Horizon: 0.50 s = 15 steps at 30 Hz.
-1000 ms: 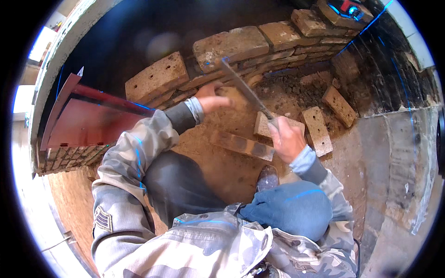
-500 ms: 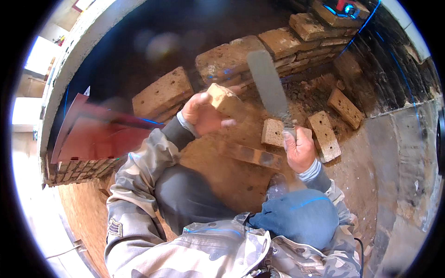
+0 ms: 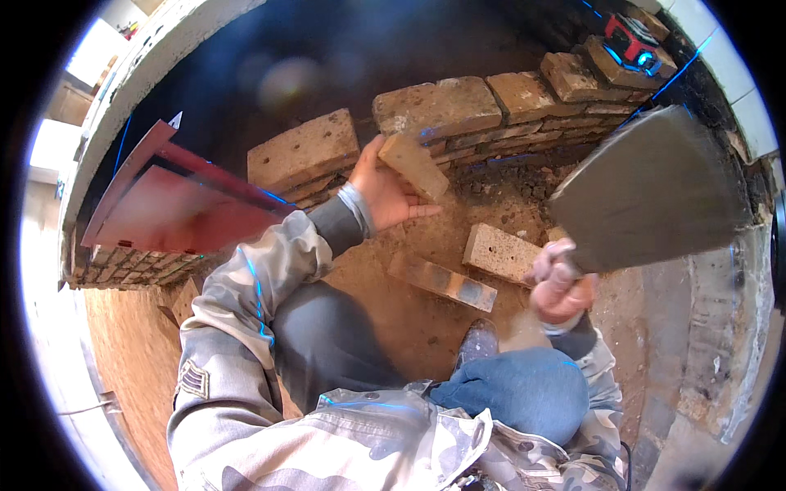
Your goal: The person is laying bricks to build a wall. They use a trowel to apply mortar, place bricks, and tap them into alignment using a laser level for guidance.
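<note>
My left hand [image 3: 381,199] is closed on a small yellowish brick piece [image 3: 416,167], its lower fingers stretched out beneath it. The piece is tilted and lies in front of a low brick wall [image 3: 438,108], near the gap beside the left-hand brick [image 3: 303,150]. At the right, my right hand [image 3: 562,288] grips the handle of a trowel [image 3: 651,196]. The trowel's broad grey blade is raised with its flat face showing, slightly blurred. Below the hands, a loose brick with a dark patch [image 3: 442,281] and a speckled brick [image 3: 501,253] lie on the ground.
A red laser level [image 3: 630,42] stands on the wall's far right end, and blue laser lines cross the scene. To the left, a red metal panel [image 3: 188,213] leans over more brickwork [image 3: 135,268]. A dark, tiled wall edge borders the right side.
The trowel has swung right and turned from a narrow view to its broad face. My left hand has moved slightly right and up with the brick piece, which is now turned differently.
</note>
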{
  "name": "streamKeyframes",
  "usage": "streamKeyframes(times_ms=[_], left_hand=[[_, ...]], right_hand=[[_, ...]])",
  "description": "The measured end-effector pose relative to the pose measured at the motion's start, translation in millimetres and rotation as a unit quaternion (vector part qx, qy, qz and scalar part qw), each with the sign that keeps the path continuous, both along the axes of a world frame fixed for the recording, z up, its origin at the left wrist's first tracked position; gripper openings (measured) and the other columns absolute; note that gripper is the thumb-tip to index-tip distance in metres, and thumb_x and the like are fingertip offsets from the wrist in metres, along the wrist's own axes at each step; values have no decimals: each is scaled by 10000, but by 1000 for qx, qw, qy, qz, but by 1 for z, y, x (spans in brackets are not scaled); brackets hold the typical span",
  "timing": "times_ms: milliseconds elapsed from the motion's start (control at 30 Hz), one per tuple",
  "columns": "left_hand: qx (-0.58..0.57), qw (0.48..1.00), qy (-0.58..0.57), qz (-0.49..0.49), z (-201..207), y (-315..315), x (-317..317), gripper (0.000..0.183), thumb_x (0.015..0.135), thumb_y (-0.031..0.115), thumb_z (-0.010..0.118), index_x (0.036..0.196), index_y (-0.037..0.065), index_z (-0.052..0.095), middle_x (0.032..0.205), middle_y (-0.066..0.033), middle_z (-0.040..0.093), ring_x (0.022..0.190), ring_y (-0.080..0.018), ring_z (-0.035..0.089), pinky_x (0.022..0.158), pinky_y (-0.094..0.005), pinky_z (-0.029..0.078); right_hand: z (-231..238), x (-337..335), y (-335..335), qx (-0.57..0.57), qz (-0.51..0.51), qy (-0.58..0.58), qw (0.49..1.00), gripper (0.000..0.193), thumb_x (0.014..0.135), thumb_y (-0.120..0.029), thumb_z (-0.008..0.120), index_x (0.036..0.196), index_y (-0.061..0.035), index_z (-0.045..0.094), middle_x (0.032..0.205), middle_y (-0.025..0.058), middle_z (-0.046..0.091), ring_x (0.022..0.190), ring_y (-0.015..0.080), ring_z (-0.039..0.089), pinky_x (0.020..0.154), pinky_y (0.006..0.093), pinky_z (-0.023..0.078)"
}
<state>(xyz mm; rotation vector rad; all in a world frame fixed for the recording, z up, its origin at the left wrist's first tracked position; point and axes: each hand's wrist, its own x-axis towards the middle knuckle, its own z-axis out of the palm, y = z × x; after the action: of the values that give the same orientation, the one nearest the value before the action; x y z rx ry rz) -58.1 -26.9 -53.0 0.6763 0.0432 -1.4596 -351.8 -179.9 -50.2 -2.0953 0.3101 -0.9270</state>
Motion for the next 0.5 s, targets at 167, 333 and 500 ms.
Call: streamKeyframes(times_ms=[167, 333, 500], left_hand=[[22, 999, -14, -24, -3, 7, 11, 844, 909, 739, 342, 1488, 130, 417, 1400, -203, 484, 1249, -398, 487, 1057, -604, 383], [8, 997, 3, -71, -3, -2, -4, 832, 907, 742, 341, 1490, 154, 421, 1394, -184, 494, 1212, -379, 506, 1018, -550, 426], [-3, 994, -14, -105, -18, 13, -5, 827, 910, 739, 342, 1510, 173, 397, 1353, -171, 524, 1183, -352, 521, 996, -562, 431]], right_hand=[[-25, 11, -2, -77, -3, 136, 988, 147, 961, -165, 618, 1004, -27, 587, 624, 169, 583, 573, 405, 620, 516, 443, 486], [0, -18, 9, 199, 41, -44, 978, 287, 1019, -284, 559, 933, -10, 539, 650, 32, 550, 518, 117, 518, 434, 299, 400], [-43, -10, -7, -128, -15, 162, 978, 229, 968, -217, 625, 972, 9, 590, 646, 192, 583, 566, 364, 620, 498, 434, 458]])
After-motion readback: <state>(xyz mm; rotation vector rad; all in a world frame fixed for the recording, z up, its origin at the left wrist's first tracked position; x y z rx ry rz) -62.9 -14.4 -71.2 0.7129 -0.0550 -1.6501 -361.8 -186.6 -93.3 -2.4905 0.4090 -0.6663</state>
